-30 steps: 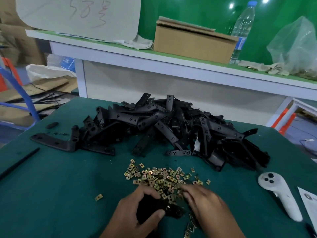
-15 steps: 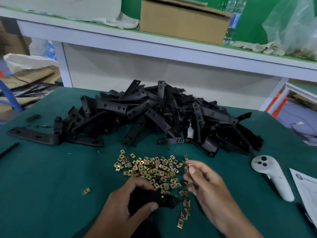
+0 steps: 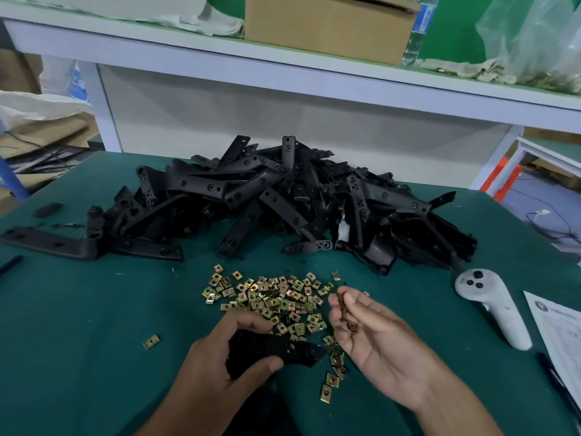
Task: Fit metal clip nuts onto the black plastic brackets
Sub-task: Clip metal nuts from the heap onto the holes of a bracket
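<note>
Gripping the black bracket in your left hand, its tip points right toward your right hand, which pinches clip nuts.

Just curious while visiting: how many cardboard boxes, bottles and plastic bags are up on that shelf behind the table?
On the shelf:
cardboard box: 1
bottle: 1
clear plastic bag: 1
Total: 3
</note>
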`<action>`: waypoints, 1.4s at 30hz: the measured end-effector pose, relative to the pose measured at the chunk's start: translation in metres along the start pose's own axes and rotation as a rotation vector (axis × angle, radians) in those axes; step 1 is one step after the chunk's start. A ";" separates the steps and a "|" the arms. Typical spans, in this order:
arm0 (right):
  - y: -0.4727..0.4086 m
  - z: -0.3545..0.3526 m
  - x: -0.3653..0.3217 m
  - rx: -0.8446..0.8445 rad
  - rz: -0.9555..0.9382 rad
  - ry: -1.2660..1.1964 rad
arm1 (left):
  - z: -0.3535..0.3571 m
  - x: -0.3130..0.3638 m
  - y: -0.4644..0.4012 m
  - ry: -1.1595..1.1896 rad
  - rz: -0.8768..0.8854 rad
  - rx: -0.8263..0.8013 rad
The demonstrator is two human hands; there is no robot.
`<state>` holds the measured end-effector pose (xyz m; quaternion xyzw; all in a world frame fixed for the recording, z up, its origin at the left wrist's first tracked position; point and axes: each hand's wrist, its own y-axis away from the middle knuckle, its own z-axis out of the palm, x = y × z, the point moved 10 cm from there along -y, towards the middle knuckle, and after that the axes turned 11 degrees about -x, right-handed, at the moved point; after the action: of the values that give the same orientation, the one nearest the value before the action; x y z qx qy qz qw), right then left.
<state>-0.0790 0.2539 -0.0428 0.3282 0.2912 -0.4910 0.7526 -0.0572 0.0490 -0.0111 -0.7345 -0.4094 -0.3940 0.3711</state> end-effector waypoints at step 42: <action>0.005 0.008 0.000 0.010 0.023 0.267 | 0.007 -0.003 0.003 0.149 -0.037 -0.064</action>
<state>-0.0733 0.2494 -0.0373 0.3979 0.3825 -0.4358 0.7110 -0.0532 0.0529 -0.0170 -0.7070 -0.3814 -0.4671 0.3695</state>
